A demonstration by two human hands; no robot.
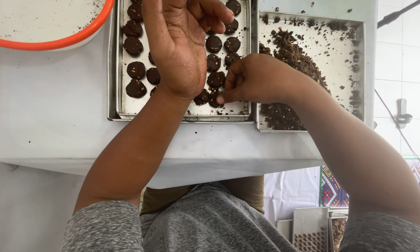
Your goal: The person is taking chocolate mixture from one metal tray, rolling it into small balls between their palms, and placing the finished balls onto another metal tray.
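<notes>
Right hand (259, 79) is down at the near edge of the left baking tray (119, 100), fingertips pinched together on a dark dough ball (215, 99), a small round chocolate-brown piece flecked with pale nut bits. It sits in the nearest row, touching its neighbour on the left. So that grip is clamped on the ball, thumb and forefinger meeting over it.

Left hand (179, 42) hovers palm-up over the middle of the same tray, fingers curled in toward the palm; whether anything lies inside that curl, I cannot tell. Around it, rows of dough balls (134, 65) run from near to far, flattened rounds, matte and dark, with light specks on top, set close but mostly apart.

Just right of this tray, touching it, a second metal tray (341, 32) holds a loose heap of dark crumbly dough (294, 53), scattered in clumps toward the near edge. Both trays rest on a white table (51, 107). Far left, an orange-rimmed white basin (46, 44) pokes in.
</notes>
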